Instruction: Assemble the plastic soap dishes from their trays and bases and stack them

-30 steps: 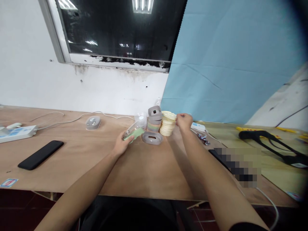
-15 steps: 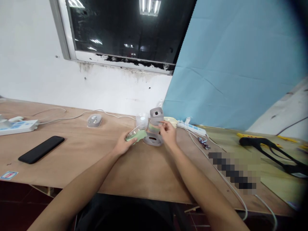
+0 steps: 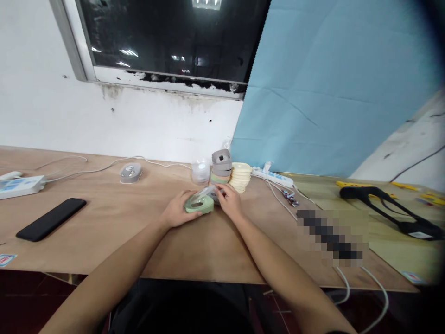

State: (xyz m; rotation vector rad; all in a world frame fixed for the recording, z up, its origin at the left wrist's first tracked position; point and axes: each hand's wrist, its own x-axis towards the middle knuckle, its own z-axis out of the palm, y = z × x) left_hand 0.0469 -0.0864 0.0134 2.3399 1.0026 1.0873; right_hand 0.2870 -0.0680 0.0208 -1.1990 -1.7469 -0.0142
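1. Green plastic case (image 3: 199,206), clear lid (image 3: 206,192) on top: you hold it low over the table (image 3: 104,250), wrapped in your left hand (image 3: 181,209).
2. Your right hand (image 3: 227,202) works the lid's edge, fingers (image 3: 219,189) in a narrow pinch.
3. Crowding your right hand: grey-and-pastel ring stack (image 3: 221,168), cream ring stack (image 3: 240,177), clear plastic cup (image 3: 200,171).

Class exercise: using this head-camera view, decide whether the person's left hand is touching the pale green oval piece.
Touching. The head view shows the left hand resting directly on the pale green oval piece, its fingers lying over the piece's left end with no gap.
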